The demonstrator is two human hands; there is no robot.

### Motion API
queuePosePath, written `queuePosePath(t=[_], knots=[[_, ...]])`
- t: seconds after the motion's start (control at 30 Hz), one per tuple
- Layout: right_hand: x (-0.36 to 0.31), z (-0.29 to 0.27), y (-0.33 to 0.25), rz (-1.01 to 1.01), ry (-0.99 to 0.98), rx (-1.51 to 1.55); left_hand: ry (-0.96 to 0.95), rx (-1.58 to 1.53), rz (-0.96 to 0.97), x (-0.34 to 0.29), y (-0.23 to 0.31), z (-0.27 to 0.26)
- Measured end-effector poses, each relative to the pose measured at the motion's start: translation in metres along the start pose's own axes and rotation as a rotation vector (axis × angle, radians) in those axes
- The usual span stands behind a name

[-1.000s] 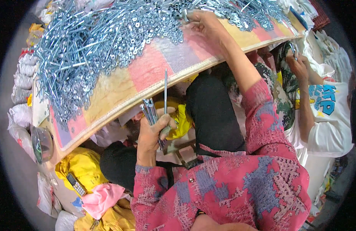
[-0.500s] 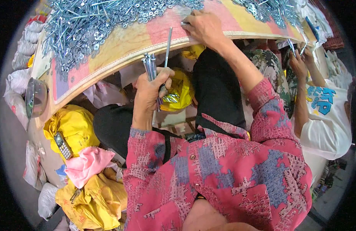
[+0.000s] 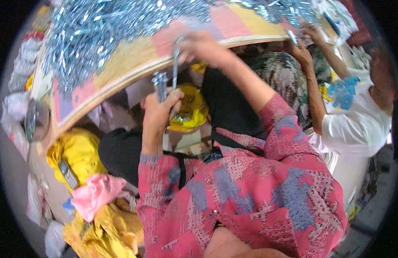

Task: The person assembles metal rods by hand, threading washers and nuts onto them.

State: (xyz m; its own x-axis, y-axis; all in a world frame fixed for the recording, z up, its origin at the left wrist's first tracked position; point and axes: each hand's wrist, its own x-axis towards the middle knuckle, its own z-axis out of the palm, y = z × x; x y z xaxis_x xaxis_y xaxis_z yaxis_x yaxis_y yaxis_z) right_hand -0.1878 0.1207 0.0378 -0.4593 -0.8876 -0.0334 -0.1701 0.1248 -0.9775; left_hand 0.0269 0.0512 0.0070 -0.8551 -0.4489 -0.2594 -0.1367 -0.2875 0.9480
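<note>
My left hand [image 3: 158, 109] is closed round a bundle of long silvery bolts [image 3: 160, 86] below the table's edge. Between its thumb and fingers stands a single long bolt [image 3: 175, 71], upright and apart from the bundle. My right hand [image 3: 203, 49] is at the top of that single bolt, over the table's rim. Motion smears its fingers, so their grip and anything small in them cannot be made out. Beyond both hands, a heap of loose bolts and washers [image 3: 104, 38] covers much of the striped tabletop [image 3: 121, 58].
Beneath my hands an open yellow bag [image 3: 190, 122] holds shiny metal pieces. To the left are a metal bowl [image 3: 36, 120], a yellow bundle [image 3: 80, 144] with a keypad phone [image 3: 68, 174], and a pink cloth [image 3: 98, 193]. At right, a co-worker's hands [image 3: 302, 51] hold metal pieces.
My right hand has moved left and down from the tabletop to the tip of the single bolt. My left hand keeps its bolts. The view has shifted slightly.
</note>
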Motion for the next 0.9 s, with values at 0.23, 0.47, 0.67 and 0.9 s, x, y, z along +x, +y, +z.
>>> queuePosePath(t=[0.23,0.47,0.67,0.9], knots=[[-0.011,0.036,-0.016,-0.049,-0.152,0.006,0.141,-0.133,0.095,0.001,0.002,-0.009],[-0.063,0.047,0.008,0.007,-0.189,0.075,-0.015,-0.748,-0.259,0.003,-0.019,0.002],[0.015,-0.08,0.007,-0.007,0.532,-0.465,-0.278,-0.797,-0.148,0.005,-0.025,0.001],[0.097,-0.174,0.071,-0.032,0.917,-1.168,-0.138,-0.594,-0.196,0.018,-0.012,0.024]])
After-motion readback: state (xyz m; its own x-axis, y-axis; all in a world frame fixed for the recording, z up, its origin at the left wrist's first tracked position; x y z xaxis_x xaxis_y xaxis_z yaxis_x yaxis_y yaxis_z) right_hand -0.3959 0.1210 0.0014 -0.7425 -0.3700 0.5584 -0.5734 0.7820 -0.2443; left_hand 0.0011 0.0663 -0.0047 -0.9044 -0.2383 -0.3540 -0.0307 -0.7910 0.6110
